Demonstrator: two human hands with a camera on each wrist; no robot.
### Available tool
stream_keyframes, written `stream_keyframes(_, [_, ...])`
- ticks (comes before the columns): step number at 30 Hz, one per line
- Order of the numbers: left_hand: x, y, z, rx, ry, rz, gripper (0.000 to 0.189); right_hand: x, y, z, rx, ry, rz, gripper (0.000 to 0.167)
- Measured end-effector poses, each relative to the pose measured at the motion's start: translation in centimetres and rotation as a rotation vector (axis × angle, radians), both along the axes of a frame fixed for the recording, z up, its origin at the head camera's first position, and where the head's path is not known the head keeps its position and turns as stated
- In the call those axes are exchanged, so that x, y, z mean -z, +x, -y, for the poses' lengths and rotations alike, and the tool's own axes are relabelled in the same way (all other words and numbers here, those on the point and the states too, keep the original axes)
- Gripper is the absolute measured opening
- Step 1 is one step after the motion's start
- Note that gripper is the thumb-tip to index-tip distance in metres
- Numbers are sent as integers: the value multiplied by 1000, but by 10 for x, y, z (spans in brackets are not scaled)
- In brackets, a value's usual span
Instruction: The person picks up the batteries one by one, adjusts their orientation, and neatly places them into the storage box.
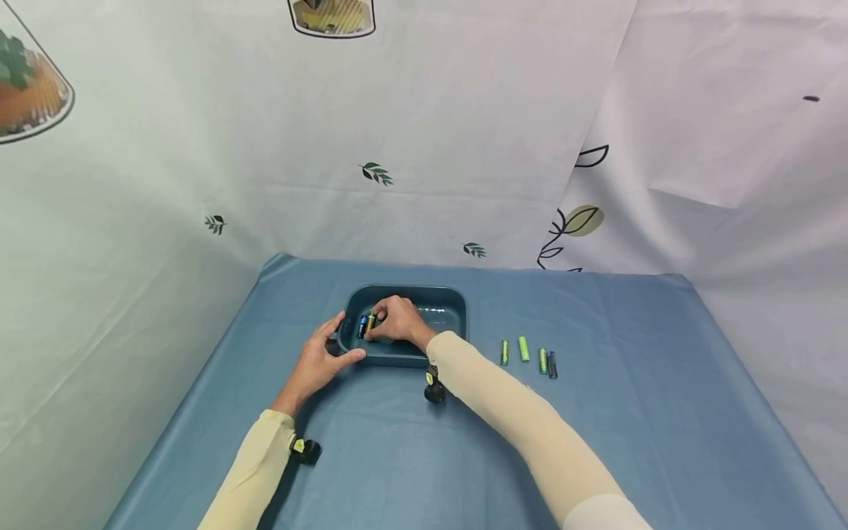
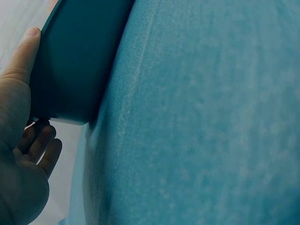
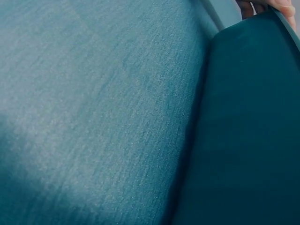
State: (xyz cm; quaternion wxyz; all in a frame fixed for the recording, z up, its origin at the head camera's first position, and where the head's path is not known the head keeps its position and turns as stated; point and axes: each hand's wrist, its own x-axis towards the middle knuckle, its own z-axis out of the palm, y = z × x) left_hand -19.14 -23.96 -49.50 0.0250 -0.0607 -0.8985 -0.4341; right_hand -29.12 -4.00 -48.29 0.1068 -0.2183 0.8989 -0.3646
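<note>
My right hand [image 1: 400, 320] pinched a yellow-and-black battery [image 1: 371, 322] between thumb and fingers inside the dark teal tray [image 1: 397, 361], with a blue-and-black battery [image 1: 362, 326] just left of that grip. My left hand [image 1: 319, 362] held the tray's left end, thumb against the near wall. Right of my right hand, outside the tray, three green batteries [image 1: 523, 349] and a dark battery [image 1: 553, 364] lay on the blue-covered surface [image 1: 411, 456].
</note>
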Motion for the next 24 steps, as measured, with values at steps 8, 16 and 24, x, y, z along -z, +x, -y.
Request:
stream_keyframes(8, [0, 0, 0, -4, -2, -1, 97, 3, 1, 1, -2, 17, 3, 55])
stream_keyframes(16, [-1, 1, -1, -3, 2, 5, 97, 3, 0, 2, 2, 31, -4, 57])
stream_keyframes(24, [-1, 1, 0, -5, 4, 3, 98, 0, 2, 1, 12, 28, 10, 58])
